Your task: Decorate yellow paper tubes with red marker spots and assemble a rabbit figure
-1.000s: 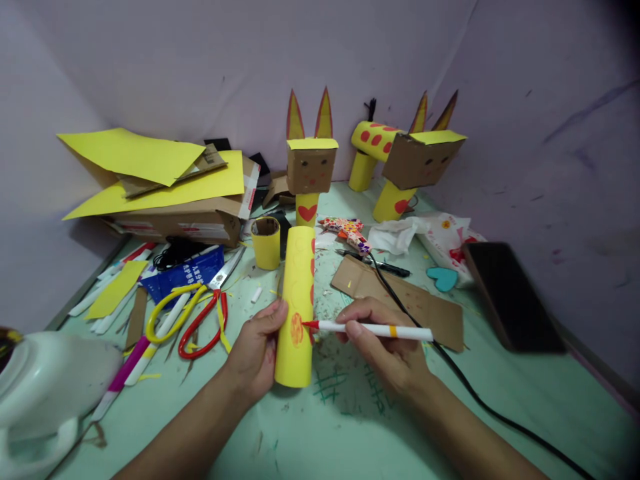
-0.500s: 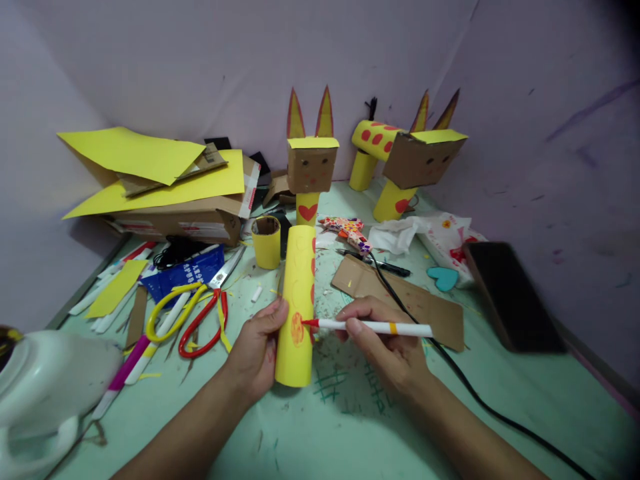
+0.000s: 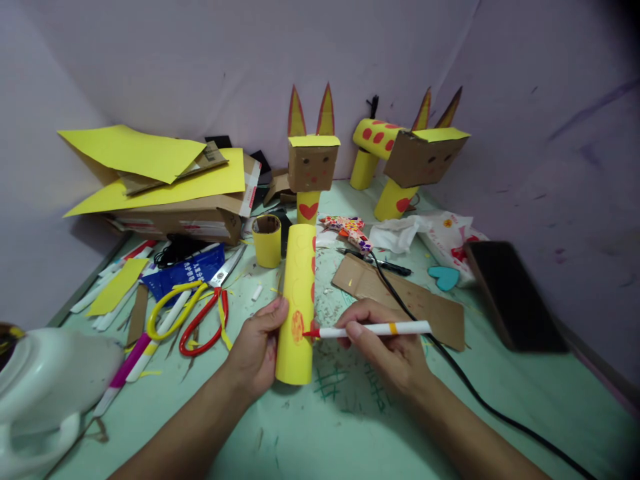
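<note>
A long yellow paper tube (image 3: 298, 287) lies on the green table, pointing away from me, with red spots along its right side and an orange circle near its front end. My left hand (image 3: 256, 350) grips the tube's near end from the left, thumb on top. My right hand (image 3: 387, 343) pinches a white marker with a red tip (image 3: 373, 329). The marker's tip touches the tube beside the orange circle.
Red and yellow scissors (image 3: 193, 313) lie left of the tube. A short yellow roll (image 3: 267, 241), two cardboard animal figures (image 3: 313, 167) (image 3: 410, 163), a cardboard piece (image 3: 405, 300), a black cable (image 3: 480, 400), a phone (image 3: 510, 293), boxes with yellow paper (image 3: 170, 180) and a white jug (image 3: 45, 393) surround it.
The marker tip has dropped slightly lower on the tube beside the orange circle. The left hand and the tube have hardly moved.
</note>
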A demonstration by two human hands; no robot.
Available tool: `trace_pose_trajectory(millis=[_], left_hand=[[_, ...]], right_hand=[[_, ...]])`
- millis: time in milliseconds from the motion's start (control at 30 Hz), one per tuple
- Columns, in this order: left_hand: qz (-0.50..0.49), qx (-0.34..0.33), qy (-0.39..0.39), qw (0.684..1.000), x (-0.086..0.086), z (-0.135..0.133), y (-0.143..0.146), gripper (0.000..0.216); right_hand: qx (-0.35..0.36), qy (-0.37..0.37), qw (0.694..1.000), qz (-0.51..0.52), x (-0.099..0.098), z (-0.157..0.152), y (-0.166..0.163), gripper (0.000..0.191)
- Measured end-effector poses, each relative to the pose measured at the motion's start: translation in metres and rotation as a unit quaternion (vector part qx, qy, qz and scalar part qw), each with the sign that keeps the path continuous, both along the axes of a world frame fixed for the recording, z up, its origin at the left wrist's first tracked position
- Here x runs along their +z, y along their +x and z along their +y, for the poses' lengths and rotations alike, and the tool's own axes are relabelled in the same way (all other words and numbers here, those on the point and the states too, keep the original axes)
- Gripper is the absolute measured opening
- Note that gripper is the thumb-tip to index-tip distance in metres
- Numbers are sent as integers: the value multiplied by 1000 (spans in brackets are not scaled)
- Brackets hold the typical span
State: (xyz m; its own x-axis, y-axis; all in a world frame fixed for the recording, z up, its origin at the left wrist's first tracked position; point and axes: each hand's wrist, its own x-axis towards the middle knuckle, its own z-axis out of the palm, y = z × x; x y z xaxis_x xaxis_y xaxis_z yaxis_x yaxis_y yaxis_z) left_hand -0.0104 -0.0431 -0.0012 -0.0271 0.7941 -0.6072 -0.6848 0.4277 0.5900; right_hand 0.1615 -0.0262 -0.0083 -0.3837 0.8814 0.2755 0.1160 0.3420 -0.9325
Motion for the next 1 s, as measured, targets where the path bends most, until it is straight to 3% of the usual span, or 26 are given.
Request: trace_pose_trajectory(millis=[1000], left_hand=[[-6, 2, 6, 1000, 3, -1, 0, 16]], right_hand=[[-35, 8, 999, 0, -2, 1, -1, 16]])
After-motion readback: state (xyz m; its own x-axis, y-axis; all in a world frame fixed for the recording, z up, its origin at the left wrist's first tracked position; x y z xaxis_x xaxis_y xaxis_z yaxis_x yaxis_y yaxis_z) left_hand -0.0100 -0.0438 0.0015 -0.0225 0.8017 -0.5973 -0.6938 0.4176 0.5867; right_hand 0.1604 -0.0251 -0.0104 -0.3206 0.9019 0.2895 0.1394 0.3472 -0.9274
